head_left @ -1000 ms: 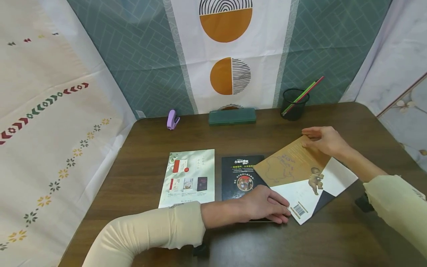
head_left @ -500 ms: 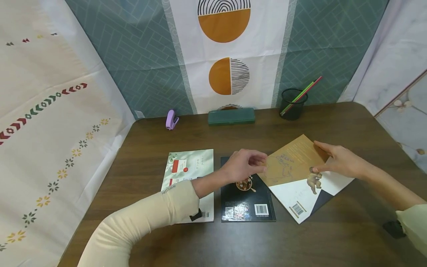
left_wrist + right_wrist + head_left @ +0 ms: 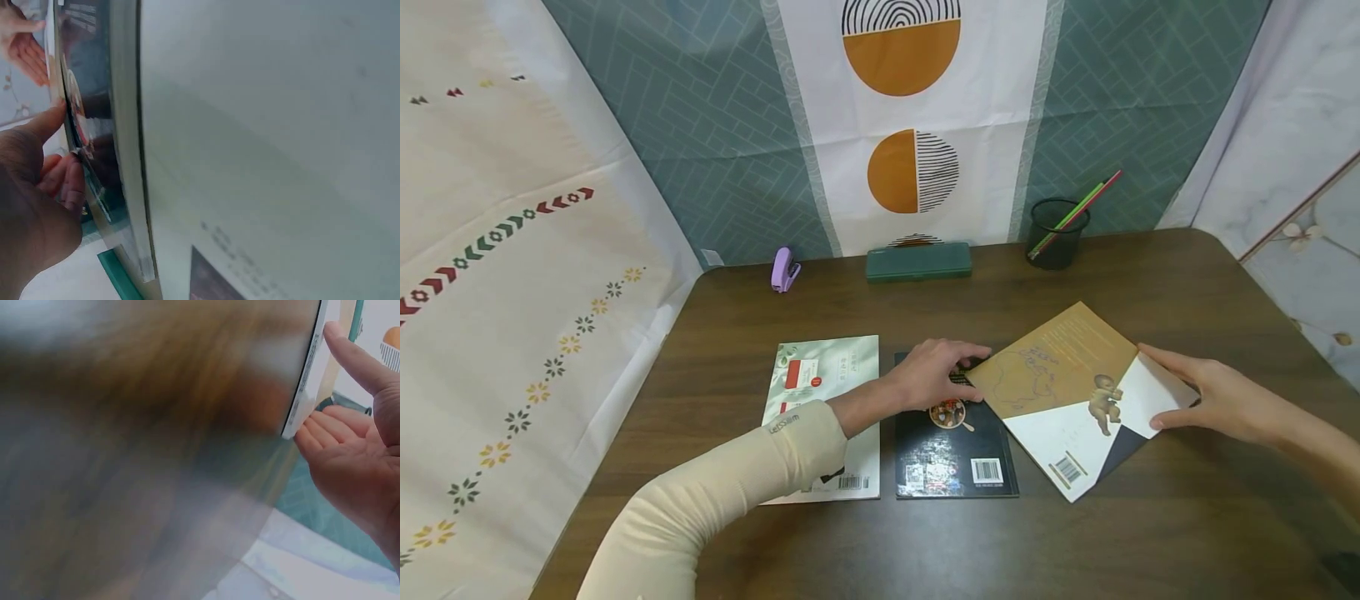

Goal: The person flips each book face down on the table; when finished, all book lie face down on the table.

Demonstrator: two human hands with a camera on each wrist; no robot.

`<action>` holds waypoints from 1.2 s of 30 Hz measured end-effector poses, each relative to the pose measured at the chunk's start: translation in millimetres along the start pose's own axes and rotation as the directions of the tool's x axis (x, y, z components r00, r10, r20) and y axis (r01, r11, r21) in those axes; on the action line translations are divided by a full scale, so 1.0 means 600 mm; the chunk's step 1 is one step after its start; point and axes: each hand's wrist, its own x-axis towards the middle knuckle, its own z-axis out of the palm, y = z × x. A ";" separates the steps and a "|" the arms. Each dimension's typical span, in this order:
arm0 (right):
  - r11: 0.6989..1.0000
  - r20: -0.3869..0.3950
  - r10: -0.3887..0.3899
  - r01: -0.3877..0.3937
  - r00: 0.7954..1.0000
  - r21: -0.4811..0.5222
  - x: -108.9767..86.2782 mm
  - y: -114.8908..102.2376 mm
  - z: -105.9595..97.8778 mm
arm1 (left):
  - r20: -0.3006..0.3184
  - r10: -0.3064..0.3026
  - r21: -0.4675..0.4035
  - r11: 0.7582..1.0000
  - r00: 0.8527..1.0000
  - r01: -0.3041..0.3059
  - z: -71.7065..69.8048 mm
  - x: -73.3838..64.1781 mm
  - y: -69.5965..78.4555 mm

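Note:
A book with a brown and white back cover (image 3: 1060, 392) lies turned at an angle, its left corner overlapping a black book (image 3: 955, 458). At that corner my left hand (image 3: 928, 375) has its thumb and fingertips, loosely bent, on either side of it. My right hand (image 3: 1213, 392) touches the right edge of the brown and white book, thumb and fingers spread along it. In the right wrist view the right hand's (image 3: 356, 437) fingers look fairly straight against the book's edge. A pale green book (image 3: 827, 367) lies to the left, partly under my left sleeve.
Along the back of the wooden table (image 3: 850, 550) stand a purple stapler (image 3: 784, 270), a green case (image 3: 918, 262) and a black mesh pen cup (image 3: 1056, 235) holding pencils. Patterned cloth hangs behind and at both sides.
My left hand went from the lower part of the black book up to the angled book's left corner. My right hand slid down from the top edge to the right edge.

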 end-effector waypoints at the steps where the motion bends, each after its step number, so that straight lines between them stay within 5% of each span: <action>1: 1.000 -0.013 -0.012 0.012 1.000 -0.014 -0.005 0.005 0.001 | -0.001 0.012 0.006 1.000 1.000 -0.012 0.001 0.001 -0.002; 9: 0.990 -0.147 -0.138 0.139 0.980 0.002 -0.028 0.032 0.013 | -0.005 0.050 0.016 0.999 0.999 -0.050 0.006 0.004 -0.010; 15: 0.992 -0.153 -0.103 0.114 0.983 0.060 -0.026 0.030 0.011 | -0.015 0.065 0.044 0.997 0.998 -0.064 0.008 0.004 -0.008; 23: 0.998 -0.163 -0.038 0.030 0.986 -0.049 -0.018 0.028 0.003 | 0.010 0.106 0.063 0.992 0.994 -0.107 0.015 -0.007 0.006; 36: 0.996 -0.191 -0.029 0.012 0.981 -0.090 -0.005 0.037 -0.008 | 0.025 0.096 0.106 0.989 0.995 -0.098 0.031 -0.015 0.032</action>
